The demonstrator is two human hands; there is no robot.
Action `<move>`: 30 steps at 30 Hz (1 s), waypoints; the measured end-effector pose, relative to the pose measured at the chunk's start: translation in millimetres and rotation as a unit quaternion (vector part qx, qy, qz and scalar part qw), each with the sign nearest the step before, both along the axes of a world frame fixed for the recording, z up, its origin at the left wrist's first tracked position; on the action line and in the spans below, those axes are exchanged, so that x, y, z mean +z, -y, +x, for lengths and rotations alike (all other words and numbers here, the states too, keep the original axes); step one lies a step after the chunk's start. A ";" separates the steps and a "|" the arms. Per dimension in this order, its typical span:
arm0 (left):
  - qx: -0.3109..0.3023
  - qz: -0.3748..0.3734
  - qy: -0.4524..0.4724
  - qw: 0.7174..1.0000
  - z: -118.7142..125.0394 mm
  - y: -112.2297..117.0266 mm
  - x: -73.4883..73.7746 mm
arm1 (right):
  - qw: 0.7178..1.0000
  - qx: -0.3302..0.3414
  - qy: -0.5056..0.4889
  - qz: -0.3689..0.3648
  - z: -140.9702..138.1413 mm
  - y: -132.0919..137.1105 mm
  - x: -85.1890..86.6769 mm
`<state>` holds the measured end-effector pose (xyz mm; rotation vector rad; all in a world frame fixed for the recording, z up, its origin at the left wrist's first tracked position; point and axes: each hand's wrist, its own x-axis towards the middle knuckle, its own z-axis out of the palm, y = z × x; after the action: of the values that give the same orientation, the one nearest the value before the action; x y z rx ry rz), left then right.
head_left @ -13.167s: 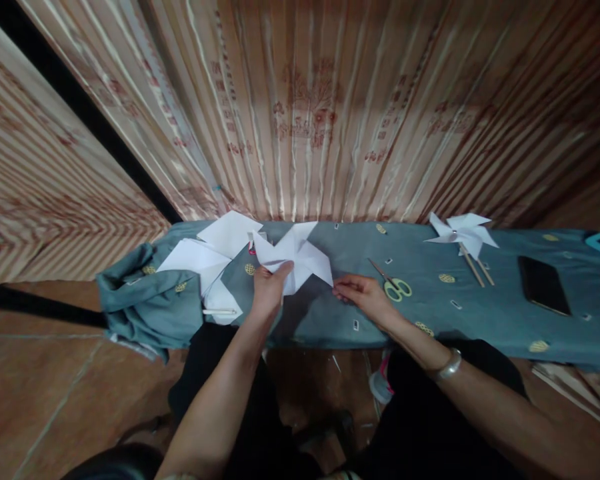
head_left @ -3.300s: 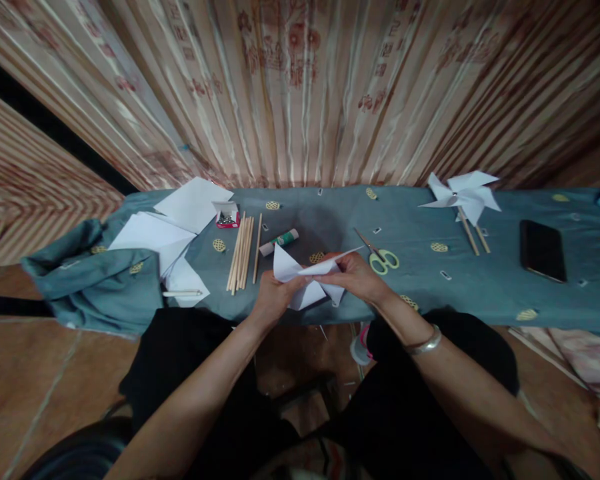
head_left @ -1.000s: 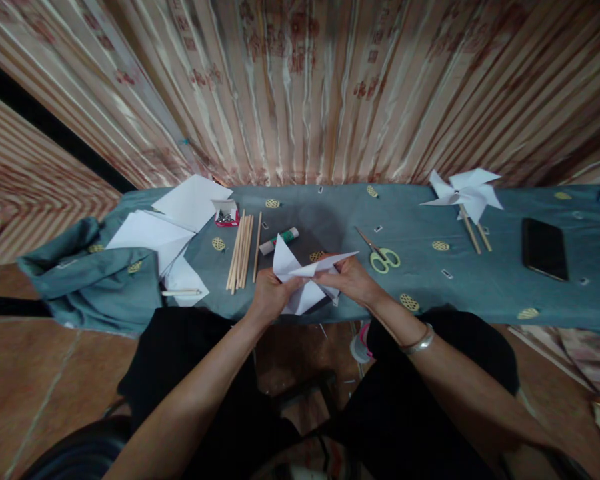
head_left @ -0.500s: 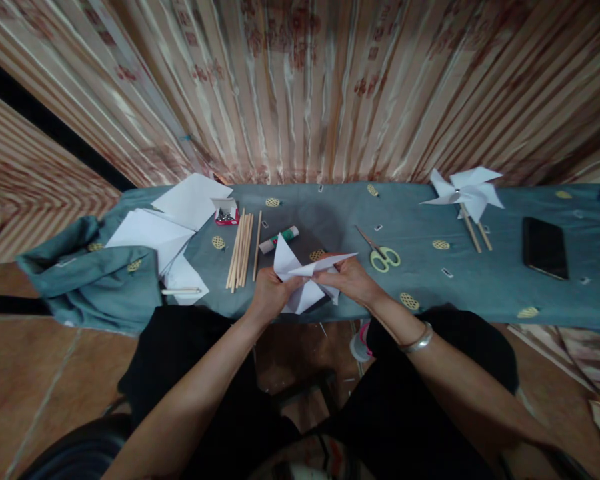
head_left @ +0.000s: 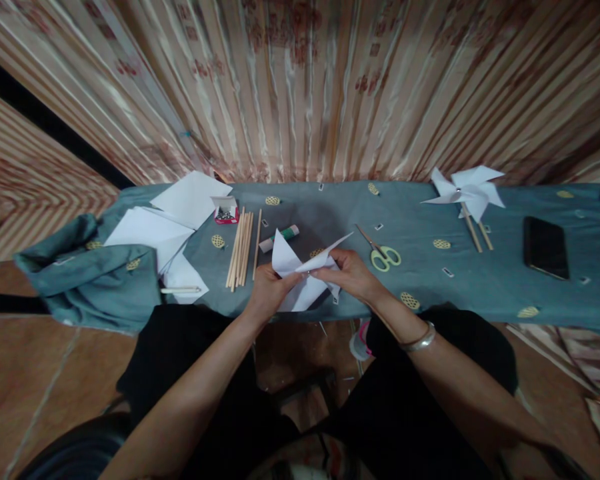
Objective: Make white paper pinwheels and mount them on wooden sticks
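A white paper pinwheel [head_left: 305,293] is held between my two hands above the front edge of the cloth. My left hand [head_left: 270,291] grips its left side, thumb pressed near the centre. From the right, my right hand [head_left: 351,275] pinches it, its thumb also close to the middle. A small shiny dot, like a pin head, shows at the pinwheel's centre between the thumbs. Behind it lies a glue stick [head_left: 279,239]. Just right of my right hand are scissors [head_left: 384,257] with light green handles.
Wooden sticks [head_left: 240,253] lie left of the glue stick, near a small red box [head_left: 226,212] of metal pins. White paper sheets [head_left: 153,233] and a white pen [head_left: 181,290] are further left. At right lie finished-looking pinwheels [head_left: 473,190] on sticks and a black phone [head_left: 546,247].
The thumbs have shifted slightly at the pinwheel's centre, where the shiny dot now shows. The pinwheel has tilted a little; both hands keep hold of it.
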<state>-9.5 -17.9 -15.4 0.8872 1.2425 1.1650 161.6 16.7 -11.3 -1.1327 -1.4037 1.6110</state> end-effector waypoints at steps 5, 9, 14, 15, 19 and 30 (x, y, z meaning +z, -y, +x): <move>0.009 -0.005 -0.005 1.000 1.0 1.6 0.8 | 1.000 -0.004 0.011 0.010 -0.7 1.6 -2.2; 0.008 -0.004 -0.009 1.000 2.1 2.2 2.0 | 1.000 0.003 0.028 0.015 -1.3 3.3 -4.0; 0.009 -0.004 -0.007 1.000 2.2 1.6 1.2 | 0.999 0.000 0.033 0.019 -2.2 4.4 -3.3; 0.010 -0.006 -0.012 1.000 2.0 1.7 1.2 | 0.999 0.000 0.034 0.019 -2.4 4.7 -2.8; 0.008 -0.017 -0.019 1.000 1.4 3.0 1.1 | 0.999 0.005 0.039 0.023 -2.7 6.1 0.4; -0.004 -0.023 0.043 0.999 3.7 2.9 -0.7 | 1.000 -0.009 0.024 0.011 -0.1 2.9 -1.3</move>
<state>-5.9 -20.7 -16.1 0.8004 1.1906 1.1519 161.5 13.8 -12.6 -1.1740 -1.4355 1.5615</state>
